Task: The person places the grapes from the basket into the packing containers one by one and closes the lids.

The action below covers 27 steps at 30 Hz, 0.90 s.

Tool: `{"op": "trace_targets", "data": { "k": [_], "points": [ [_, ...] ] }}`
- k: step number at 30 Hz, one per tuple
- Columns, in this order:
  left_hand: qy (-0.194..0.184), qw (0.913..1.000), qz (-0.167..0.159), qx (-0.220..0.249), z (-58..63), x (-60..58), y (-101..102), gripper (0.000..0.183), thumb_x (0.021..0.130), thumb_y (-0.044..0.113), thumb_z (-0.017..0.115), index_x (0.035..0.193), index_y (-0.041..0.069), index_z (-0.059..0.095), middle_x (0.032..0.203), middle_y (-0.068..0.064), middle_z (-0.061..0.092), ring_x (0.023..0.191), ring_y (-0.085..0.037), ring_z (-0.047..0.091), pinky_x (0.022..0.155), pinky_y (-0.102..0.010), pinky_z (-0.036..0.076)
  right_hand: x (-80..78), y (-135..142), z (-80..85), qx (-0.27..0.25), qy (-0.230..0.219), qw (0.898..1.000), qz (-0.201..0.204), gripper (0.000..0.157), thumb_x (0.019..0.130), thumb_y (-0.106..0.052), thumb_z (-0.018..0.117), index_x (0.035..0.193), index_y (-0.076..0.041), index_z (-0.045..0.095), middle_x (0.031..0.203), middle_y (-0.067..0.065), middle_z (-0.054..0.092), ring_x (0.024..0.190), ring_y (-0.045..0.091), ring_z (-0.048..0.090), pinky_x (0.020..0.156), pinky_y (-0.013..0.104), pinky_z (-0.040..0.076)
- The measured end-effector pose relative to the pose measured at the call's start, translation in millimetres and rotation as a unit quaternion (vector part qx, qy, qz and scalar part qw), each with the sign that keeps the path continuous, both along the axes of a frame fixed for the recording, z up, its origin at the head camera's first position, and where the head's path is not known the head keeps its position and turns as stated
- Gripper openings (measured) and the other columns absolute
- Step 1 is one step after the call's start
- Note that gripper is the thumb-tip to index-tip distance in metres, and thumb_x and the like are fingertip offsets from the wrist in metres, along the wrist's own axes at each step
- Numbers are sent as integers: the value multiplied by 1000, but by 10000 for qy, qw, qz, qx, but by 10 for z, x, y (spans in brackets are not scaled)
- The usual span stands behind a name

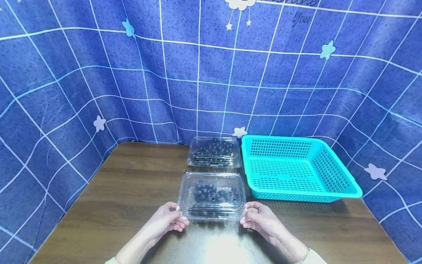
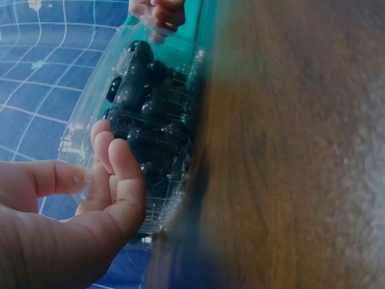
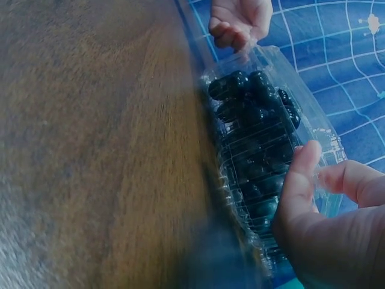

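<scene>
A clear plastic clamshell box (image 1: 212, 179) with dark grapes (image 1: 211, 192) inside stands on the wooden table in front of me. Its lid lies over the fruit. My left hand (image 1: 168, 219) pinches the near left corner of the box between thumb and fingers. At the near right corner, my right hand (image 1: 262, 222) pinches the rim in the same way. Both wrist views show the box from its ends, with dark grapes (image 2: 141, 90) pressed near the clear wall. In the right wrist view the thumb and fingers of the right hand (image 3: 331, 223) meet at the rim.
Behind the held box sits a second clear clamshell box (image 1: 214, 161) of dark fruit. A turquoise plastic basket (image 1: 248, 179) with perforated walls stands to the right. The brown wooden table (image 1: 132, 183) ends against a blue checked curtain (image 1: 184, 91).
</scene>
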<state>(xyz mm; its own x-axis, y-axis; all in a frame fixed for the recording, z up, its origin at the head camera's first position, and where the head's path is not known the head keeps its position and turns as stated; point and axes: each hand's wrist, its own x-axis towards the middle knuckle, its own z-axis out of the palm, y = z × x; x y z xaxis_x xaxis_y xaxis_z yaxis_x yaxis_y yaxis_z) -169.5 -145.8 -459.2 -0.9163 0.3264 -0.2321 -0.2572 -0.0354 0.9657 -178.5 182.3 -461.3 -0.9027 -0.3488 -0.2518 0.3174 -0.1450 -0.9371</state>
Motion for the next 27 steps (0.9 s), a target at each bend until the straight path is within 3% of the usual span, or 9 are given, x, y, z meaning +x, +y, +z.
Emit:
{"op": "trace_targets", "data": {
  "k": [7,17,22,27],
  "points": [
    [130,9999,-62,-8,-6,-4,-18,32,88,-1,45,111,-6,24,78,-9,66,69,-12,62,63,-22,54,-12,-5,-6,150,72,9998,-137,44,79,7,55,117,8,34,82,2,59,70,12,63,63,21,56],
    [108,9998,22,-181,0,12,-10,36,87,1,47,114,-9,25,79,-10,66,69,-13,61,64,-22,54,-18,15,-14,112,31,9999,-32,46,79,6,54,120,9,33,82,3,59,71,15,65,69,27,58],
    [174,9986,25,-501,20,17,-35,38,88,4,49,115,-12,29,79,-10,64,67,-12,59,62,-23,54,-6,36,12,250,175,9995,68,44,82,2,57,119,11,35,85,6,61,72,18,65,74,32,58],
    [532,9911,27,-1218,86,16,-84,34,90,10,54,111,-10,38,79,-9,64,70,-16,59,64,-26,55,2,91,71,704,444,9964,176,48,85,-5,60,123,14,36,90,10,64,73,19,66,73,34,58]
  ]
}}
